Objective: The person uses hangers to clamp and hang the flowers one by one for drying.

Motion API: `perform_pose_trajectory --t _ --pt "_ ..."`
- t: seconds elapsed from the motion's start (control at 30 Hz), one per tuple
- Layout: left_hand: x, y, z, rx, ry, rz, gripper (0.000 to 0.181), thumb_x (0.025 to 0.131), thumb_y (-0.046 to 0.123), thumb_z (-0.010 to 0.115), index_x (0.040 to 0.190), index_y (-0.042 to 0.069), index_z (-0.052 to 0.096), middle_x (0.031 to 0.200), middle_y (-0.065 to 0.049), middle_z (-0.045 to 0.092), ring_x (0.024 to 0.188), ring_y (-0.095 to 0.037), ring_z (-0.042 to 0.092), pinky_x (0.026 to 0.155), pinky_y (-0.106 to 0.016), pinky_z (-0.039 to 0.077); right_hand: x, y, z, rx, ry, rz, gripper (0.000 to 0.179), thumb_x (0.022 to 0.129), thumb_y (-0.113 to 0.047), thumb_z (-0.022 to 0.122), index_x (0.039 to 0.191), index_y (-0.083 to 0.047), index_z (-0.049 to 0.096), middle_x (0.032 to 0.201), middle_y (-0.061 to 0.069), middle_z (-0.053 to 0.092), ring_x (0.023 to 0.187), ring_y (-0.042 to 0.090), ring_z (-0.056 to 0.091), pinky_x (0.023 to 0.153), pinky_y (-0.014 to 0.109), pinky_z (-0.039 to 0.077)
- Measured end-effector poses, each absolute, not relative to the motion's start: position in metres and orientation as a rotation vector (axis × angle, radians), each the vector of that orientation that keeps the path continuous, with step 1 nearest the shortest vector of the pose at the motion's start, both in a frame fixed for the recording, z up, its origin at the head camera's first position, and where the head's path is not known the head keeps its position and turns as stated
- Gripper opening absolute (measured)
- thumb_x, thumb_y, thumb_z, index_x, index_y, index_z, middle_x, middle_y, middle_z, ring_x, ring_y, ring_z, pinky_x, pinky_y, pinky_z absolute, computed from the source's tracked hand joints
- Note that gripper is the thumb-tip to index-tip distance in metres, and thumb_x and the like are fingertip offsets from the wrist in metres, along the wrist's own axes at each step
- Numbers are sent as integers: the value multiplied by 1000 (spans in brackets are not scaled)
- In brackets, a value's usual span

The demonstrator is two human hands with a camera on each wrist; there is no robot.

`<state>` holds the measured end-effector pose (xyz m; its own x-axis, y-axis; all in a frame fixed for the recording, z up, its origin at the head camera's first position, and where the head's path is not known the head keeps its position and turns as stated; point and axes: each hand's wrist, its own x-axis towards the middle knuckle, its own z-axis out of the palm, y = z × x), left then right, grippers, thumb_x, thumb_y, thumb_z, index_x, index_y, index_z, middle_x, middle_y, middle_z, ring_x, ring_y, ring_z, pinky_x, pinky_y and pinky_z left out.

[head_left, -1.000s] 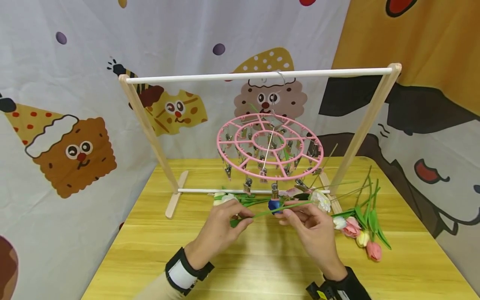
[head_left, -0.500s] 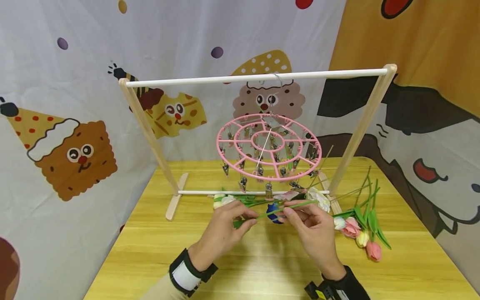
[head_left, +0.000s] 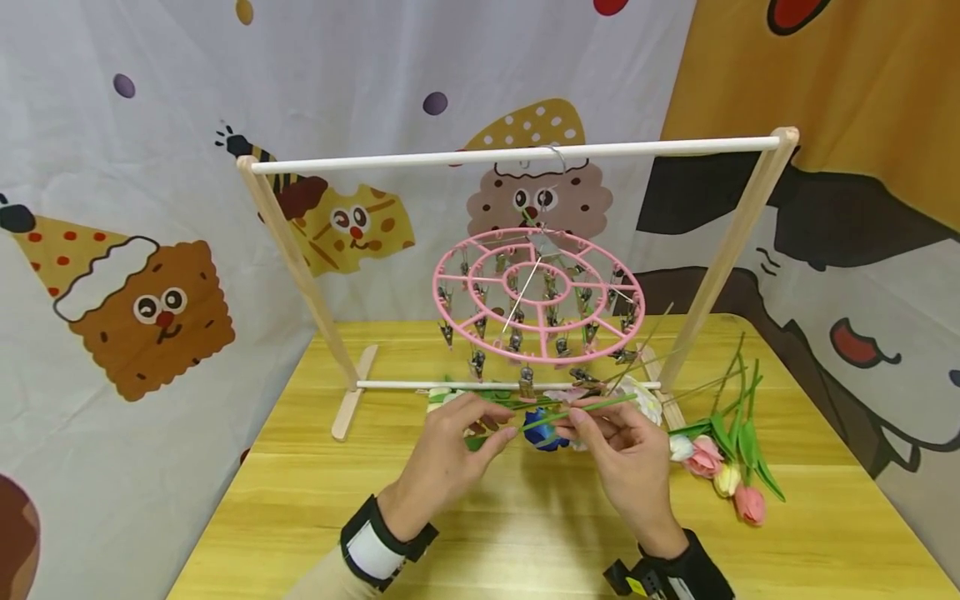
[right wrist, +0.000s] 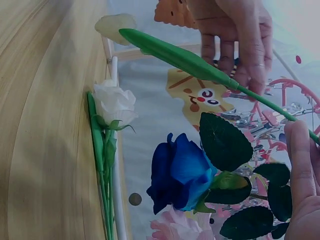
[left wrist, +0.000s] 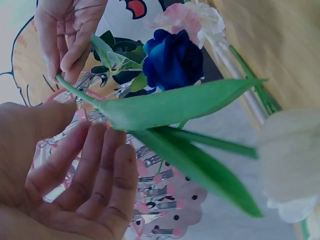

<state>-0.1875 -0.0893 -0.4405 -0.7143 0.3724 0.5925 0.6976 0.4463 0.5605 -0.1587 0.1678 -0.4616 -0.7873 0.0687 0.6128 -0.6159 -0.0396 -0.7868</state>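
Observation:
Both hands hold an artificial white tulip (right wrist: 115,28) by its green stem in front of a round pink clip hanger (head_left: 543,329). Thumb and fingers of my left hand (head_left: 450,454) pinch the stem just by the long green leaves (left wrist: 175,107). My right hand (head_left: 630,454) pinches the stem near its bare end. Behind the stem, a blue rose (head_left: 546,429) with dark leaves points head down below the hanger. Several metal clips (head_left: 527,382) dangle from the pink rings. In the head view my left hand hides the tulip's head.
A wooden stand (head_left: 296,267) with a white top bar (head_left: 420,160) carries the hanger. Pink, yellow and white tulips (head_left: 748,505) lie at the right of the table (head_left: 525,542). A white rose (right wrist: 115,102) and stems lie along the lower bar.
The hanger has turned slightly, its front clips shifting left. My left fingertips have parted a little. Both hands stay nearly in place on the stem.

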Motion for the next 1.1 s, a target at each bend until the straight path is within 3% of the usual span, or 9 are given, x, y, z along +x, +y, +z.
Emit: perform_pose_trajectory --t 0.17,0.43,0.7,1.1 --pt "-191 -84 -431 -854 -2208 -1159 32 104 13 90 133 4 79 116 -11 85 95 -17 83 84 -31 73 -160 166 -461 602 -1727 1882 16 107 22 67 121 18 72 114 2 90 93 18 90 79 39 73" --pt "-193 -74 -419 -837 -2178 -1170 48 110 16 84 154 3 71 133 -14 85 109 -23 87 93 -35 73 -160 165 -460 581 -1739 1874 18 106 21 68 122 16 74 119 8 90 93 17 90 72 35 72" --pt "-197 -67 -409 -810 -2185 -1232 33 114 17 78 144 4 77 126 -12 86 108 -22 86 91 -31 73 -159 165 -458 550 -1771 1864 18 107 19 69 123 14 75 118 29 85 93 17 90 70 38 72" --pt "-200 -63 -405 -776 -2193 -1299 23 111 18 81 130 5 82 119 -11 85 102 -21 86 88 -26 72 -159 164 -458 581 -1735 1878 20 107 21 68 125 16 74 116 12 89 93 16 90 75 37 72"
